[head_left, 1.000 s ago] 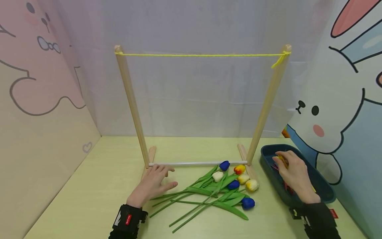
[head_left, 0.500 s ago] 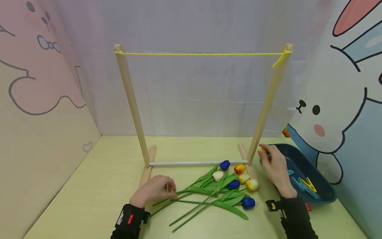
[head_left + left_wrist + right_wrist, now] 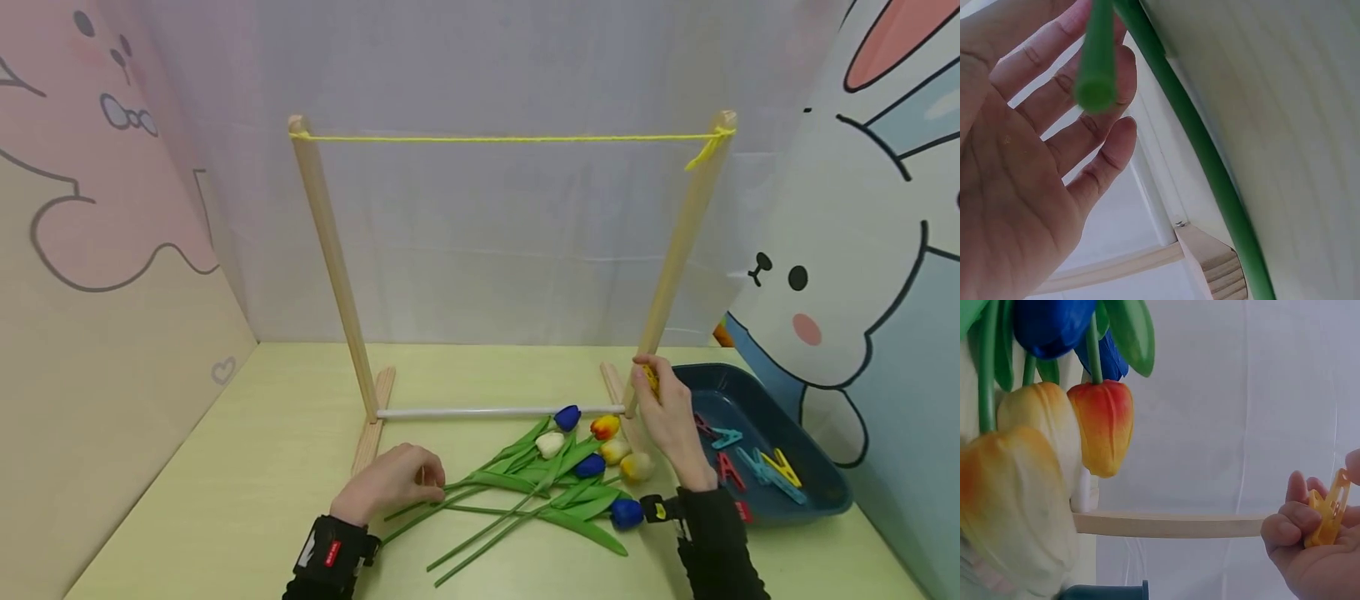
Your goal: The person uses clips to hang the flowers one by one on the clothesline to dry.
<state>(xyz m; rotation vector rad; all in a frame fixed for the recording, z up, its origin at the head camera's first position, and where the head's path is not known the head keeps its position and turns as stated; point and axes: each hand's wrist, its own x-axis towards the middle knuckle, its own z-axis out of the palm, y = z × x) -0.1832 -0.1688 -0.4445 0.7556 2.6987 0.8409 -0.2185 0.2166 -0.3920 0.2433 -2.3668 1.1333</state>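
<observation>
In front of the wooden frame [image 3: 332,267], tulips [image 3: 577,454] are lying on the table [image 3: 225,467] while the left hand [image 3: 392,483] is pinching a green stem [image 3: 1095,69]; near the frame's right post [image 3: 679,258], the right hand [image 3: 671,417] is holding a yellow clip [image 3: 1327,519]

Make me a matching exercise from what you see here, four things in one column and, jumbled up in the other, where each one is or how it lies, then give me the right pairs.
Things:
1. yellow cord
2. tulips
3. orange-yellow clip
4. dark blue tray

Places or states:
A. held in the right hand
B. has several small clips inside
C. stretched between two wooden posts
D. lying in a loose pile

Pairs: 1-C, 2-D, 3-A, 4-B
</observation>
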